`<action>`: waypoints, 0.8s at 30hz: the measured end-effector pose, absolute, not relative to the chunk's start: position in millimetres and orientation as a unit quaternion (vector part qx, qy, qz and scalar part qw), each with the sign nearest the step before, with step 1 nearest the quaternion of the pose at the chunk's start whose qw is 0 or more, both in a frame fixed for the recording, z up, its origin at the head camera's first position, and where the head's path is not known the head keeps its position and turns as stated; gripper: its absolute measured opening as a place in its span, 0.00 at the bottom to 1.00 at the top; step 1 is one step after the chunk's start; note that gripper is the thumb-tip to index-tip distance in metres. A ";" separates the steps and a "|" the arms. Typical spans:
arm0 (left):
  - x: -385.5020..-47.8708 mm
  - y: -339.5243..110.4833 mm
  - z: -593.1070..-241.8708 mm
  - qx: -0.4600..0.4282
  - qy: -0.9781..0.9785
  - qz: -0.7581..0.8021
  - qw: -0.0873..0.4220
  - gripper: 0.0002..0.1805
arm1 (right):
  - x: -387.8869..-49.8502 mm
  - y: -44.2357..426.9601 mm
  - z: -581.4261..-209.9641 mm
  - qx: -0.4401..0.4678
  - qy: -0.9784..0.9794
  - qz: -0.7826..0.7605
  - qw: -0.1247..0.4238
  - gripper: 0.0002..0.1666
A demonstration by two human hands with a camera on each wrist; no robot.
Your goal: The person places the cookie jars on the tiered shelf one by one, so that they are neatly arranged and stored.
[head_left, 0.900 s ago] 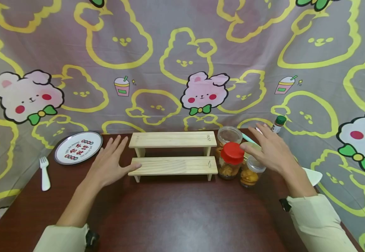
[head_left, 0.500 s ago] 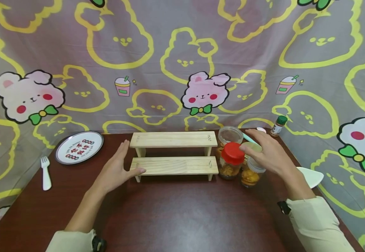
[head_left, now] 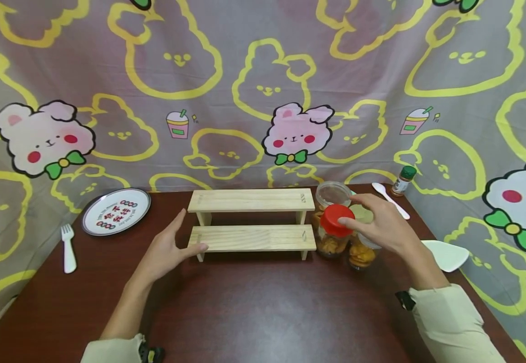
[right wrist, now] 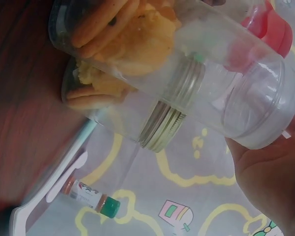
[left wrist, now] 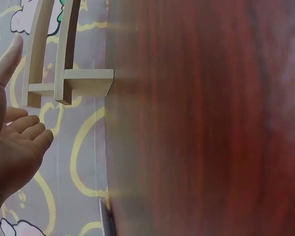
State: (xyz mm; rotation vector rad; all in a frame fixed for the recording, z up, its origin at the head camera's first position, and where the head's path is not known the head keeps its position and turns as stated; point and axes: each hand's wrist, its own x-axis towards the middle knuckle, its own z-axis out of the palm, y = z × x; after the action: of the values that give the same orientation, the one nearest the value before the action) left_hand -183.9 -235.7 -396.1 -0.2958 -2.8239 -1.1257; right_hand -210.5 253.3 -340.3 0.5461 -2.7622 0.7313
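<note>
Head view: red-lidded jar (head_left: pixel 333 229) stands just right of wooden rack (head_left: pixel 252 238). Jars crowd together; judged best to lower fingers around one lid, sparing its neighbours. Right hand (head_left: pixel 383 222) over them, thumb and index finger parted, thumb tip at the red lid; contact unclear. Left hand (head_left: pixel 163 254) at rack's left end, thumb spread from fingers.

Left wrist view: thumb raised, fingers loosely bent, nothing gripped.

Right wrist view: hand beside clear lid (right wrist: pixel 265 103); fingertips hidden.

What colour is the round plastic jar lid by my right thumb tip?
The round plastic lid is red, clearest in the head view.
</note>
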 end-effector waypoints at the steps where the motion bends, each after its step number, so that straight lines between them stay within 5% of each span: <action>1: -183.7 -236.3 -396.8 -0.095 -0.922 -0.374 0.040 0.63 | -211.1 253.2 -340.4 0.187 -0.945 0.245 0.112 0.41; 24: -181.1 -241.5 -414.2 -0.101 -0.871 -0.480 -0.033 0.49 | -216.0 250.4 -350.7 0.181 -0.941 0.276 0.066 0.51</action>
State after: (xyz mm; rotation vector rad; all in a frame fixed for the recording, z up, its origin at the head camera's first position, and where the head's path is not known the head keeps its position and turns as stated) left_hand -181.1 -241.5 -414.2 -0.3242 -2.7944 -1.5392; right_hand -216.0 250.4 -350.7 0.5469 -2.8389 0.8337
